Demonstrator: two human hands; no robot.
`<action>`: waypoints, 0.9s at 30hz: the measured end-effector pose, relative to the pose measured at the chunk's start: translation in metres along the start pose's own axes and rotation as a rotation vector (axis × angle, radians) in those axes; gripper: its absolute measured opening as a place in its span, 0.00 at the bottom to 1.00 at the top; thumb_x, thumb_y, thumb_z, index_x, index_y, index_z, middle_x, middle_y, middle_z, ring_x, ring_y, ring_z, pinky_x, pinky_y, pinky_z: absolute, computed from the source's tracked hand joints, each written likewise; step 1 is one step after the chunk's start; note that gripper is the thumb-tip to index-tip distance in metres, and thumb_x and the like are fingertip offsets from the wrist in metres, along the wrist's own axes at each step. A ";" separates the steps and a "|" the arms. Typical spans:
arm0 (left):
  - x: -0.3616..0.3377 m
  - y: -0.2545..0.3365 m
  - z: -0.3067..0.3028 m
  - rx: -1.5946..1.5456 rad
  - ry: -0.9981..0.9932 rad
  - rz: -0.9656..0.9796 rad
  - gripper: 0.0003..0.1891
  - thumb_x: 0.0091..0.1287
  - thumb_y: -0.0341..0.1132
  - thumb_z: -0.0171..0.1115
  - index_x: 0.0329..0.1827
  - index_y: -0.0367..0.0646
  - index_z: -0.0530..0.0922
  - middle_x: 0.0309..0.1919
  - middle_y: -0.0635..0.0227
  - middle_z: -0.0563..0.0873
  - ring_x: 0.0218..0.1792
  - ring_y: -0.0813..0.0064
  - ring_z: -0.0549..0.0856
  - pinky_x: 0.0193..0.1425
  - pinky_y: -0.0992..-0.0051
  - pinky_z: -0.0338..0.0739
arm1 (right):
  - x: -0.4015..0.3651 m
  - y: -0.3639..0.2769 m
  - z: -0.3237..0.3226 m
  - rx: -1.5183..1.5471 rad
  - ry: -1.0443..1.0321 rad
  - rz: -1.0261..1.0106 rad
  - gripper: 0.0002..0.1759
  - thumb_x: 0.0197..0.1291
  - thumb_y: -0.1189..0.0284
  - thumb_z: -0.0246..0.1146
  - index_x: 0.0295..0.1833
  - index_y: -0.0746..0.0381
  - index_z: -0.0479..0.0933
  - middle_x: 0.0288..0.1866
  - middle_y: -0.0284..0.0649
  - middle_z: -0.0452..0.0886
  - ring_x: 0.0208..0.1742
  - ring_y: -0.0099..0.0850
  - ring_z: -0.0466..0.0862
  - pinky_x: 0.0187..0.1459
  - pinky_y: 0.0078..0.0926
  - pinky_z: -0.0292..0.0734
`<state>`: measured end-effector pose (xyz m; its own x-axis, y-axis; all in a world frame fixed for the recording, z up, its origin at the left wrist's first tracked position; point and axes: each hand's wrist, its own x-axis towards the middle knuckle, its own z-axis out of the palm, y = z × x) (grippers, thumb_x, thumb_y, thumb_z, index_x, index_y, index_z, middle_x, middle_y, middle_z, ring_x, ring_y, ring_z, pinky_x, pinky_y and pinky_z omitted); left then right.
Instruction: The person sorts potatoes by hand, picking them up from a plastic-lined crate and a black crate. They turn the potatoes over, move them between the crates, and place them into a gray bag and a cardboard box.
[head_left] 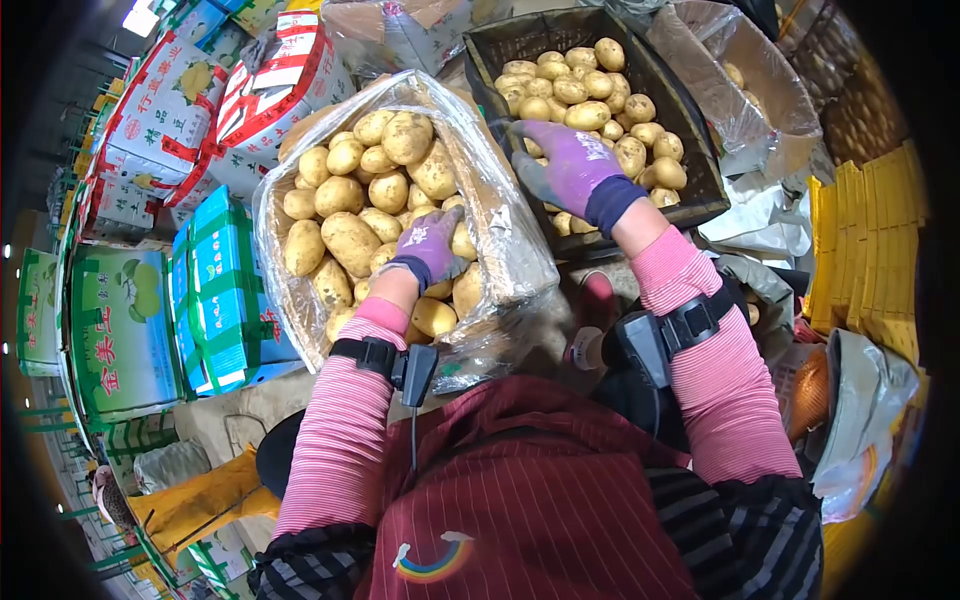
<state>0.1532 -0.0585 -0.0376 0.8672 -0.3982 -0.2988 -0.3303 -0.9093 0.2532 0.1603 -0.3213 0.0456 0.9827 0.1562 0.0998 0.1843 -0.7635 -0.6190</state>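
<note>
My left hand (428, 243), in a purple glove with grey fingers, is down among the potatoes (350, 240) in a plastic-lined box (515, 250). Its fingers and thumb curve around a potato (463, 241) near the box's right side; the fingertips are partly hidden. My right hand (572, 168), gloved the same way, is above the left part of a dark crate (690, 212) of smaller potatoes (570, 90). The fingers and thumb of that hand are spread apart, and nothing shows between them.
Printed cartons (150, 115) are stacked at the upper left, beside a blue carton (215, 290) with green tape. Another plastic-lined box (745, 130) stands right of the crate. Yellow crates (870, 240) are stacked at the far right. My shoe (598, 298) shows below the dark crate.
</note>
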 end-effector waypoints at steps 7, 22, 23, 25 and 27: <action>-0.026 -0.002 -0.014 -0.488 0.008 -0.130 0.37 0.59 0.44 0.78 0.69 0.38 0.75 0.64 0.53 0.82 0.62 0.55 0.84 0.66 0.62 0.79 | -0.001 -0.017 0.016 0.102 -0.034 -0.152 0.28 0.69 0.56 0.61 0.69 0.59 0.77 0.57 0.55 0.86 0.58 0.52 0.86 0.60 0.44 0.80; -0.096 0.020 -0.031 -1.687 -0.148 -0.215 0.33 0.82 0.59 0.46 0.75 0.41 0.70 0.57 0.58 0.87 0.47 0.70 0.90 0.36 0.74 0.85 | -0.043 -0.050 0.033 0.514 -0.335 -0.346 0.46 0.56 0.48 0.75 0.75 0.60 0.69 0.67 0.62 0.78 0.68 0.51 0.81 0.68 0.42 0.76; -0.095 0.017 -0.031 -1.585 -0.132 -0.238 0.31 0.82 0.58 0.48 0.73 0.40 0.73 0.55 0.59 0.87 0.46 0.71 0.89 0.39 0.74 0.85 | -0.042 -0.050 0.021 0.521 -0.314 -0.206 0.45 0.52 0.49 0.77 0.70 0.62 0.73 0.59 0.58 0.83 0.59 0.49 0.86 0.63 0.41 0.79; -0.096 0.015 -0.033 -1.388 -0.004 -0.273 0.28 0.82 0.55 0.51 0.69 0.39 0.77 0.54 0.59 0.88 0.46 0.72 0.89 0.44 0.74 0.83 | -0.026 -0.030 0.004 0.404 -0.220 -0.095 0.41 0.51 0.55 0.78 0.70 0.58 0.74 0.54 0.50 0.86 0.52 0.42 0.89 0.54 0.37 0.86; -0.092 -0.006 -0.020 -1.199 0.085 -0.327 0.24 0.80 0.44 0.58 0.71 0.37 0.75 0.58 0.58 0.86 0.54 0.72 0.87 0.53 0.74 0.83 | -0.011 0.006 -0.013 0.328 -0.154 0.050 0.41 0.51 0.58 0.78 0.71 0.57 0.74 0.58 0.50 0.84 0.50 0.36 0.89 0.47 0.31 0.88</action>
<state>0.0830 -0.0140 0.0071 0.8808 -0.1241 -0.4569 0.4148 -0.2629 0.8711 0.1510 -0.3353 0.0510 0.9710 0.2359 -0.0396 0.0956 -0.5344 -0.8398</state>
